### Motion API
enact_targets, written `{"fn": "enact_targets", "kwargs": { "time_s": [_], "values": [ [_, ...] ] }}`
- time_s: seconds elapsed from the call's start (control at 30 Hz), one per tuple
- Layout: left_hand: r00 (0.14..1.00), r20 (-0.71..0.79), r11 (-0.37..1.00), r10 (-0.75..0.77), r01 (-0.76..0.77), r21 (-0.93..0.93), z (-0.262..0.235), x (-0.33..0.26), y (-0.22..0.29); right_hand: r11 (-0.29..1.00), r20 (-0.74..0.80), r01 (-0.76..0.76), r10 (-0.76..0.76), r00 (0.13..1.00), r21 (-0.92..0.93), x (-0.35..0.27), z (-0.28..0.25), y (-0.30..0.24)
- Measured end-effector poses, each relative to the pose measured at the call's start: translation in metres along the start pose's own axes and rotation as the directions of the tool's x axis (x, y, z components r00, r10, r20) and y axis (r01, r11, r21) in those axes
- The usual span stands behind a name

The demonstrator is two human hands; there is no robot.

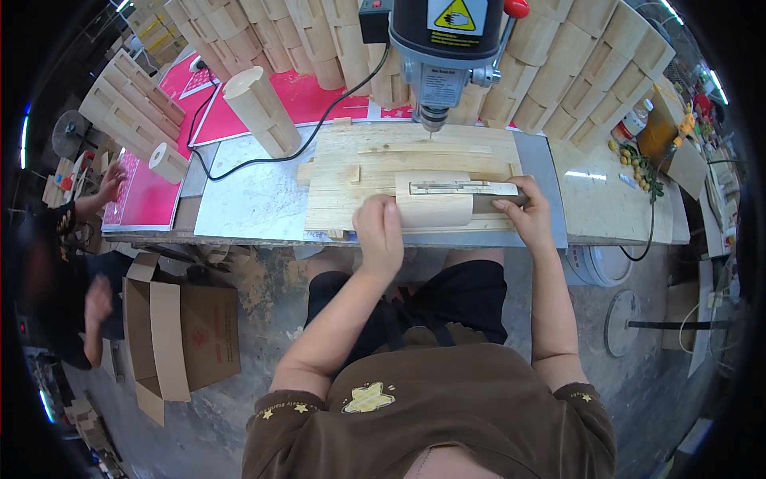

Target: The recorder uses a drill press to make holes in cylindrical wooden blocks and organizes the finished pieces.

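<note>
On the wooden jig board (415,172) below the drill press (447,48) lies a curved pale wood piece (431,209), which looks light, stiff and smooth, best gripped at its ends. Left hand (379,231) clasps its near-left edge; right hand (527,211) presses the metal strip (463,188) at its right end. Similar wooden pieces (574,72) are stacked behind.

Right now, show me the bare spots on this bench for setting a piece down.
Free: the grey metal sheet, between the black cable and the wooden jig board; and the pale bench top right of the right hand. Crowded: the board itself, where the left hand presses a curved wooden piece under the drill press, and the back edge, lined with stacked wooden pieces.
</note>
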State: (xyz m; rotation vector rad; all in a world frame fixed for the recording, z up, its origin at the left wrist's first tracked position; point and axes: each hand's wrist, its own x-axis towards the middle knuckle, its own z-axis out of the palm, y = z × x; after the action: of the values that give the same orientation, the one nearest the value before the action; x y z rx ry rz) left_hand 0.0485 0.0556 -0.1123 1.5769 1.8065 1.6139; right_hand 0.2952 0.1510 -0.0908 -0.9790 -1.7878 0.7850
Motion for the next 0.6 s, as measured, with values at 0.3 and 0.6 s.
{"fn": "enact_targets", "kwargs": {
  "time_s": [0.3, 0.6],
  "values": [
    [0.969, 0.153, 0.939, 0.194, -0.228, 0.258, 0.0, 0.035, -0.008, 0.992, -0.064, 0.015, -0.023, 0.998, -0.126, 0.055, 0.015, 0.013],
    [0.973, 0.22, 0.932, 0.074, -0.146, 0.332, -0.016, 0.063, -0.041, 1.0, 0.035, 0.01, -0.009, 0.999, -0.018, 0.062, 0.041, 0.017]
  ]
}}
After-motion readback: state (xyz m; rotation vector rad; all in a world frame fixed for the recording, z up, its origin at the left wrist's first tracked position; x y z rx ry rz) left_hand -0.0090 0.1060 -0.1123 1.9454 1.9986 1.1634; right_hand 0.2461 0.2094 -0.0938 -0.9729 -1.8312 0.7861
